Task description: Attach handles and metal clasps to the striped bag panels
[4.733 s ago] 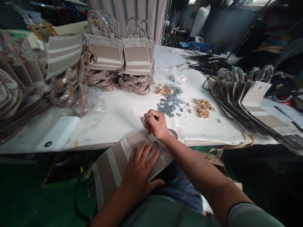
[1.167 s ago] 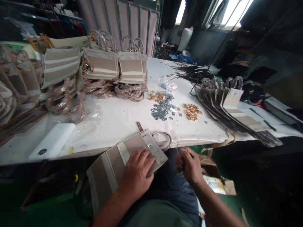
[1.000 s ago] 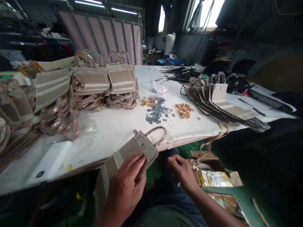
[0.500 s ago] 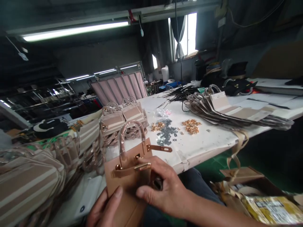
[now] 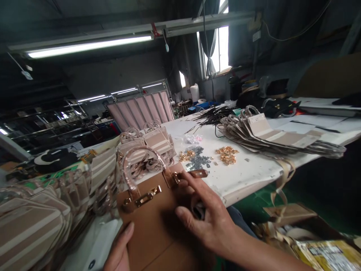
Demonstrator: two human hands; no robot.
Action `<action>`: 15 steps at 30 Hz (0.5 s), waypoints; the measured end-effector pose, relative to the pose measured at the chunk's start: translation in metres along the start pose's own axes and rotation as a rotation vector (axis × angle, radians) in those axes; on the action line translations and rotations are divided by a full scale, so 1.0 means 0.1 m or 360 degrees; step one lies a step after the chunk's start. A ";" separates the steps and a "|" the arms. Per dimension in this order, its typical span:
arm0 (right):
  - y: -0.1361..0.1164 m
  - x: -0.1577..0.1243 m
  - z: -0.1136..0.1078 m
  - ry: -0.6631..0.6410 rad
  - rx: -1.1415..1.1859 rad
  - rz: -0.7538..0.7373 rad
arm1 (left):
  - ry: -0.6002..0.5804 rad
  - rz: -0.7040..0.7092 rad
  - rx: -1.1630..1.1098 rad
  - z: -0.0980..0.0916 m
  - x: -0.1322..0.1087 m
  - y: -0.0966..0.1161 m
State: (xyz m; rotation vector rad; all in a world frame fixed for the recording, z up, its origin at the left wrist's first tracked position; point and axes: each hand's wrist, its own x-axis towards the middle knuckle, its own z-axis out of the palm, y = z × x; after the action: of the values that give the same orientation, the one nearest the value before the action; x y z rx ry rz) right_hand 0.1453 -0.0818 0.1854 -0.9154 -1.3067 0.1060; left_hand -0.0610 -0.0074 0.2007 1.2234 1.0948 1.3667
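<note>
A brown handbag (image 5: 158, 226) stands tilted before me, its arched handle (image 5: 126, 162) wrapped in clear film. Gold-coloured hardware sits along its top. One strap with a gold plate (image 5: 148, 196) lies across the front, over the left part of the top edge. The other strap (image 5: 199, 173) sticks out past the right side. My left hand (image 5: 120, 246) grips the bag's lower left edge, thumb on the front. At the right strap's base, my right hand (image 5: 211, 214) has its index fingertip by the gold fitting. Its other fingers curl round a small dark and greyish thing I cannot make out.
On the white table (image 5: 251, 177) lie small gold parts (image 5: 227, 155) and grey metal pieces (image 5: 199, 160). Beige bag pieces (image 5: 259, 131) are stacked at right, more bags (image 5: 31, 222) at left. An open carton (image 5: 296, 222) stands low at right.
My right hand has left the gold-plated strap and moved to the right strap's base. That plated strap now lies against the bag's front. The handle leans further left, and the bag has turned slightly.
</note>
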 end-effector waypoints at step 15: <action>0.38 0.21 -0.10 0.0002 -0.0206 0.0327 | 0.0132 -0.0227 0.0092 0.00 -0.01 -0.17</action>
State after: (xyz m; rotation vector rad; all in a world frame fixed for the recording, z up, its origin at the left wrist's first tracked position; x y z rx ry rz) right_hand 0.1765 -0.0506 0.1784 -1.1594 -1.2262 0.1824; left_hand -0.0595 -0.0062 0.1836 1.1157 1.2631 1.2936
